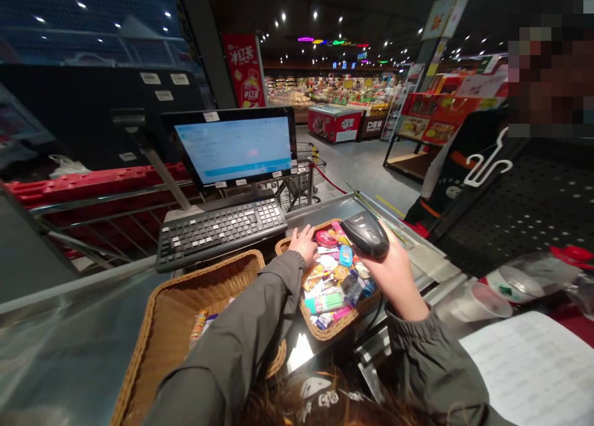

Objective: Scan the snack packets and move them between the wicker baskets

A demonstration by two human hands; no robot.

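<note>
**Grey sleeves out front – scanner [366,233] held up, fingers at the basket [325,334]**

Grey sleeves [250,333] of matte, crinkled fabric fill the near edge, with a printed paper sheet [533,364] lying flat to the right. Just beyond, the right hand [394,274] is wrapped from below around the scanner, a smooth, rounded black plastic shell raised over the basket's right side, with its cable hidden. The left hand [304,240] lies palm down at the basket's far left rim, fingers loosely spread and flat. It pinches nothing that I can see.

The basket is oval woven wicker, heaped with small glossy packets [331,277] and a round red tin. A larger wicker tray [162,308], nearly bare, sits to its left on the brushed metal counter [69,352].

As I read it, the work is at the picking stage: reader ready, no item yet chosen. Lifting one would call for a fingertip pinch, since the packets are small, slick and crowded – and for turning its barcode to face the scanner.

Farther off stand a black keyboard [220,228] and a lit monitor [236,146], with the shop floor behind.
</note>
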